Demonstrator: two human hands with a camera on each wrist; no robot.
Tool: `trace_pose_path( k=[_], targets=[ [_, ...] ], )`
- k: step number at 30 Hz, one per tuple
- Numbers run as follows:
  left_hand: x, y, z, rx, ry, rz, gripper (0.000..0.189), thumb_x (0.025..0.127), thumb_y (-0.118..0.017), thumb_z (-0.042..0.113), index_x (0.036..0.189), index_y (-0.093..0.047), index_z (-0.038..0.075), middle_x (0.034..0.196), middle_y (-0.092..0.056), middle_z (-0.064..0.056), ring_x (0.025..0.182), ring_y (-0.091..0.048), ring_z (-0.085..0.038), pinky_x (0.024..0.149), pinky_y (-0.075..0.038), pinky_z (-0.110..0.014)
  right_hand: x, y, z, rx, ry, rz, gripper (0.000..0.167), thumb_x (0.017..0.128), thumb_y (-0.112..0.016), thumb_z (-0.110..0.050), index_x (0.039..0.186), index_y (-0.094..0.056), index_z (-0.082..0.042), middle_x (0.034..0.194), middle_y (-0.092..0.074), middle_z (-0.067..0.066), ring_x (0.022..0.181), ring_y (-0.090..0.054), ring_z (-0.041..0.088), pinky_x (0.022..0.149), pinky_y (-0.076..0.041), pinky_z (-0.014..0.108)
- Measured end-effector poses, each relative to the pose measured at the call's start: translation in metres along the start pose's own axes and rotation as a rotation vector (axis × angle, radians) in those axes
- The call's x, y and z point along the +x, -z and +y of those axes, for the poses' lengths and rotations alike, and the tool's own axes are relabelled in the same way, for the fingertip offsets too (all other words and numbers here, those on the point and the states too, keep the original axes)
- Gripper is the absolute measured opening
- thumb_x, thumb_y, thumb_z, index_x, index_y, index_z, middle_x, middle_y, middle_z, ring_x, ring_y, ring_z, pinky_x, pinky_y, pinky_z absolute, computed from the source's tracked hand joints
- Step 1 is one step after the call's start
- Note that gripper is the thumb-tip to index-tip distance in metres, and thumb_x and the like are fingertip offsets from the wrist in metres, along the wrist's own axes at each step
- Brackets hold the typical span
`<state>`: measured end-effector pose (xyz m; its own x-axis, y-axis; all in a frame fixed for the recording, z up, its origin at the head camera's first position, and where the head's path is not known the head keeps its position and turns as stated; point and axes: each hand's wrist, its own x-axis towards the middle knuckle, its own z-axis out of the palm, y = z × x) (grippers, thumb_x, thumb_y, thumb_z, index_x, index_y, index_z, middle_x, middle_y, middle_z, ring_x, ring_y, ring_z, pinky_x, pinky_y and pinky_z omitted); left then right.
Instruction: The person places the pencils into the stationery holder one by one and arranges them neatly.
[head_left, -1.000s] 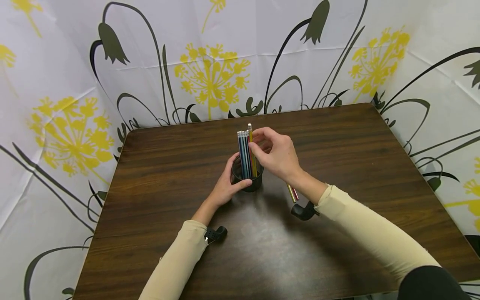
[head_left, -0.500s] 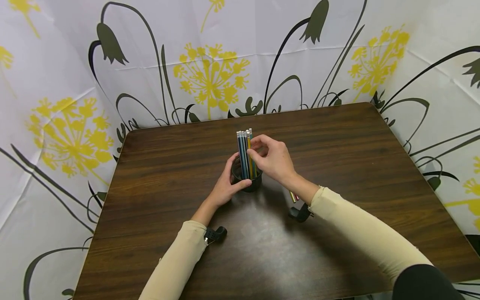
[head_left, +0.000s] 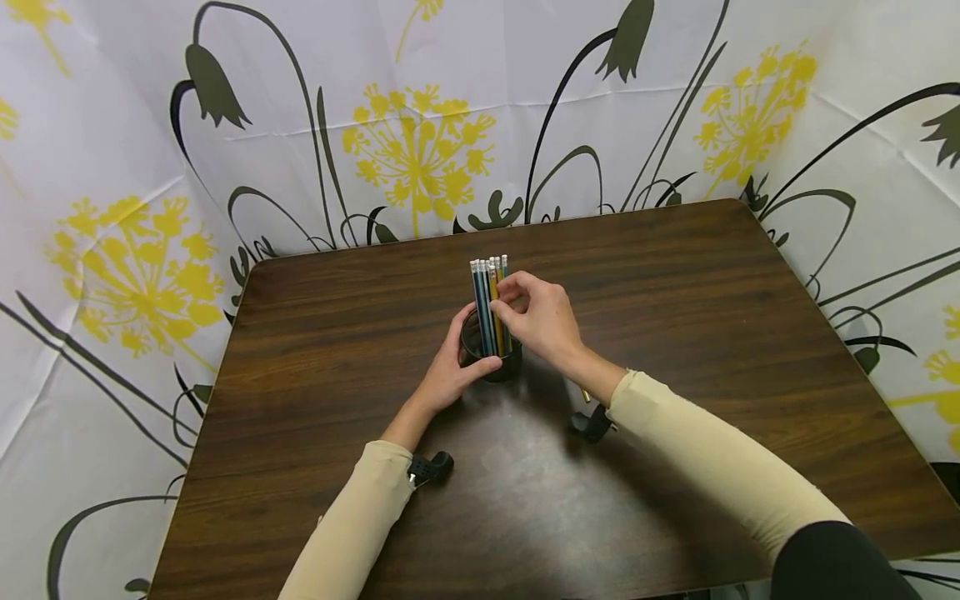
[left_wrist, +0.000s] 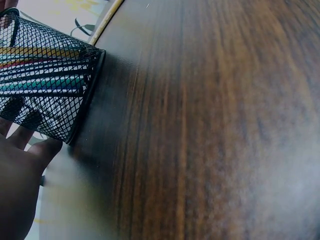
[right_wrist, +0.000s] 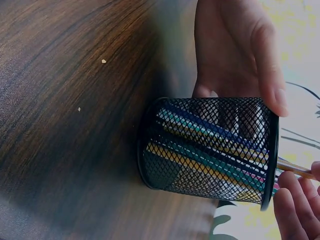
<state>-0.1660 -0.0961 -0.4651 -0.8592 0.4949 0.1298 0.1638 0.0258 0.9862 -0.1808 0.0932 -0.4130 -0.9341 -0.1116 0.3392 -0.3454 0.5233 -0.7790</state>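
A black mesh pencil cup (head_left: 506,367) stands upright on the table, with several pencils (head_left: 482,304) in it, eraser ends up. My left hand (head_left: 442,371) grips the cup from the left, thumb at the near rim; the right wrist view shows this left hand (right_wrist: 235,50) around the mesh wall. Above the rim on the right, my right hand (head_left: 546,318) pinches a yellow pencil (head_left: 494,287) between thumb and fingers. In the right wrist view this pencil (right_wrist: 295,169) slants down into the cup. Its lower part is seen only through the mesh.
A brown wood-grain table (head_left: 645,275) lies under everything. The tip of a gold pencil (head_left: 587,397) shows on it beside the right wrist, mostly hidden by the forearm. A flower-printed white cloth (head_left: 525,125) hangs behind the table.
My right hand has lowered the yellow pencil farther into the cup and shifted slightly left. Its forearm now covers more of the pencils on the table. The left hand keeps its grip on the cup.
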Motion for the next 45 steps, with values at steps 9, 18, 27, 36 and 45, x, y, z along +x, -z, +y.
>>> trace_pose_path(
  k=[9, 18, 27, 36, 45],
  targets=[
    [0.0, 0.0, 0.003, 0.011, -0.007, 0.001, 0.082, 0.091, -0.063, -0.006, 0.155, -0.014, 0.008, 0.15, -0.033, -0.021, 0.133, -0.037, -0.04, 0.107, -0.031, -0.059, 0.003, -0.002, 0.0, -0.035, -0.029, 0.024, 0.019, 0.087, -0.075, -0.016, 0.103, -0.069, -0.008, 0.086, -0.071, 0.0, 0.068, -0.066, 0.013, 0.062, -0.053, 0.029],
    [0.0, 0.0, 0.003, 0.006, -0.018, -0.001, 0.082, 0.09, -0.064, -0.005, 0.154, -0.015, 0.008, 0.15, -0.033, -0.021, 0.134, -0.036, -0.04, 0.108, -0.028, -0.06, 0.007, -0.007, 0.0, -0.112, -0.055, 0.076, 0.018, 0.087, -0.075, -0.018, 0.102, -0.071, -0.009, 0.081, -0.069, -0.002, 0.066, -0.064, 0.01, 0.06, -0.051, 0.029],
    [0.0, 0.001, 0.001, 0.016, -0.005, 0.002, 0.082, 0.091, -0.066, 0.0, 0.155, -0.016, 0.011, 0.15, -0.033, -0.019, 0.134, -0.035, -0.038, 0.109, -0.028, -0.058, 0.009, -0.009, -0.001, -0.14, -0.074, 0.093, 0.014, 0.086, -0.075, -0.019, 0.096, -0.071, -0.01, 0.078, -0.067, -0.003, 0.064, -0.061, 0.009, 0.06, -0.05, 0.029],
    [-0.001, 0.002, 0.0, 0.02, 0.013, 0.007, 0.084, 0.091, -0.066, -0.001, 0.155, -0.014, 0.011, 0.15, -0.033, -0.019, 0.133, -0.037, -0.038, 0.109, -0.029, -0.057, 0.012, -0.01, 0.0, -0.146, -0.07, 0.104, 0.01, 0.086, -0.074, -0.018, 0.092, -0.07, -0.011, 0.074, -0.065, -0.004, 0.061, -0.06, 0.008, 0.059, -0.049, 0.03],
    [0.0, 0.002, 0.002, 0.018, 0.027, 0.01, 0.083, 0.091, -0.066, 0.0, 0.155, -0.014, 0.012, 0.149, -0.034, -0.02, 0.132, -0.039, -0.039, 0.109, -0.029, -0.058, 0.013, -0.01, -0.001, -0.146, -0.089, 0.086, 0.007, 0.085, -0.075, -0.015, 0.089, -0.07, -0.011, 0.072, -0.065, -0.004, 0.061, -0.06, 0.009, 0.058, -0.048, 0.03]
  ],
)
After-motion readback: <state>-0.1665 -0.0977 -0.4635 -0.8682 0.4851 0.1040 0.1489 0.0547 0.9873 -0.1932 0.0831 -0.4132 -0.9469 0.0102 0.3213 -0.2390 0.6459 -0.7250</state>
